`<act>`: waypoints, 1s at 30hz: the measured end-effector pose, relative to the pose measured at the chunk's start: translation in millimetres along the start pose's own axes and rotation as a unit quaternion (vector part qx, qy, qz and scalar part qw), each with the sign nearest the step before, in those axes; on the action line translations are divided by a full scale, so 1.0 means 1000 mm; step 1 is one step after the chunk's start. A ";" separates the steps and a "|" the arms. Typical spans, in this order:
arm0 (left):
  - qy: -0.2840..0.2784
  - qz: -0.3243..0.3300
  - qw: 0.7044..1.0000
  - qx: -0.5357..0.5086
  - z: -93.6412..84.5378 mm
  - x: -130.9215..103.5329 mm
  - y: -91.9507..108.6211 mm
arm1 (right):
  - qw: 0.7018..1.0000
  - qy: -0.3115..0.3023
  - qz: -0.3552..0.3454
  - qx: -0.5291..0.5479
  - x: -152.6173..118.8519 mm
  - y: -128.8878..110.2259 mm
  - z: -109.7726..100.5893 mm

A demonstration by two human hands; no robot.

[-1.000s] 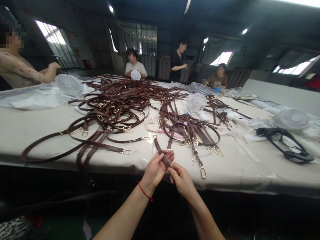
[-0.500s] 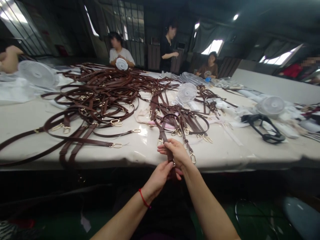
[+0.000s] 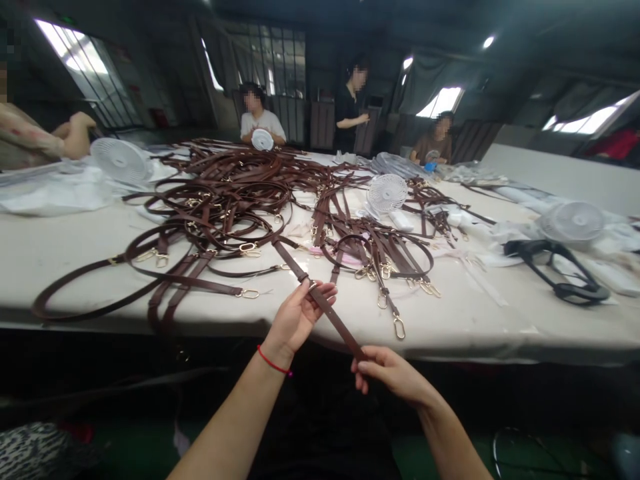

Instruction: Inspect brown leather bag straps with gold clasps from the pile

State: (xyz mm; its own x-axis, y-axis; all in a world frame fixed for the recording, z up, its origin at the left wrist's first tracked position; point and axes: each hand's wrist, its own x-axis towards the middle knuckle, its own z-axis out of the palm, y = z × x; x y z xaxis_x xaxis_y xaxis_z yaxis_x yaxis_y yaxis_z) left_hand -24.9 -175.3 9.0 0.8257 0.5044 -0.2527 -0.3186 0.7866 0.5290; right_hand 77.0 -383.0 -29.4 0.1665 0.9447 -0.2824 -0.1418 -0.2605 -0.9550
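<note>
Both my hands hold one brown leather strap (image 3: pixel 339 325), drawn out slantwise over the table's front edge. Thumb and fingers of my left hand (image 3: pixel 299 312) pinch it at a small metal buckle (image 3: pixel 313 285). Lower and to the right, my right hand (image 3: pixel 385 370) is closed on the strap's near end. The far part of the strap runs up and left over the table. To the right of it lies a group of similar straps with gold oval clasps (image 3: pixel 399 328); to the left is a larger tangle of brown straps (image 3: pixel 215 213).
White fans (image 3: pixel 387 193) stand among the straps on the pale-covered table (image 3: pixel 465 320). A black goggle-like frame (image 3: pixel 555 270) lies at the right. Clear plastic bags (image 3: pixel 65 190) are at the left. Several people, one in a white shirt (image 3: pixel 263 123), are around the table.
My hands have moved apart: the left up and left to the buckle, the right down and right along the strap. The strap now stretches between them. The view has shifted slightly.
</note>
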 end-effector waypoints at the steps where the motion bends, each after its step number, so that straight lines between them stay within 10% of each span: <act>1: 0.010 0.004 1.000 -0.018 -0.001 0.003 0.005 | 1.000 0.015 0.014 0.003 -0.011 0.010 -0.007; 7: 0.082 0.152 0.978 -0.115 -0.019 0.032 0.056 | 0.983 0.077 0.161 -0.029 -0.092 0.061 -0.076; 12: 0.112 0.248 0.958 -0.091 -0.025 0.055 0.090 | 0.981 0.151 0.119 -0.002 -0.130 0.034 -0.097; 17: 0.040 0.069 0.992 0.098 -0.007 0.054 0.040 | 0.970 0.189 -0.083 0.130 -0.073 -0.042 -0.059; 23: -0.114 -0.029 0.930 0.347 0.015 0.003 -0.025 | 0.943 0.181 -0.187 0.209 0.008 -0.104 -0.035; 26: -0.197 -0.029 0.892 0.406 0.020 -0.017 -0.038 | 0.932 0.158 -0.245 0.213 0.044 -0.125 -0.028; 30: -0.187 -0.068 0.931 0.306 0.014 -0.022 -0.034 | 0.923 0.193 -0.266 0.197 0.090 -0.149 -0.030</act>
State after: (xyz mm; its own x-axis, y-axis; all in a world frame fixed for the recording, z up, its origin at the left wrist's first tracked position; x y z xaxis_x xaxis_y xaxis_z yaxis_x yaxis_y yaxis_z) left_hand -25.5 -218.5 8.1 0.9799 0.1651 -0.1116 0.0310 0.4268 0.9038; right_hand 142.5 -265.0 84.1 0.6404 0.7563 0.1336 -0.2712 0.3854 -0.8820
